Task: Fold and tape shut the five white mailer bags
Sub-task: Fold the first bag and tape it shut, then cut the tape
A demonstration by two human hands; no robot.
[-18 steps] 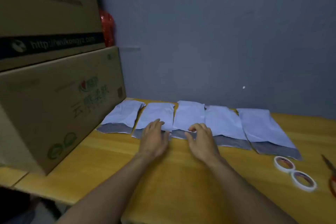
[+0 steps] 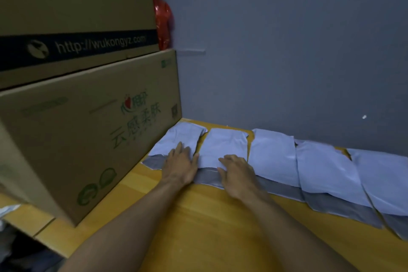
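Note:
Several white mailer bags lie in a row along the back of the wooden table (image 2: 209, 223), each with a grey flap at its near end. My left hand (image 2: 180, 164) lies flat, fingers straight, on the leftmost bag (image 2: 176, 139), over its grey flap. My right hand (image 2: 237, 174) rests palm down on the near end of the second bag (image 2: 223, 146), fingers slightly bent. To the right lie the third bag (image 2: 272, 157), the fourth bag (image 2: 324, 170) and the fifth bag (image 2: 384, 181), which the frame's right edge cuts off.
Two stacked cardboard boxes (image 2: 84, 130) stand on the table at the left, close beside the leftmost bag. A grey wall (image 2: 287, 51) runs behind the bags. A red object (image 2: 163, 22) sits behind the boxes.
Both hands have moved one bag to the left: the left hand from the second bag to the leftmost, the right from the third to the second. The view has turned left; the tape rolls are out of frame.

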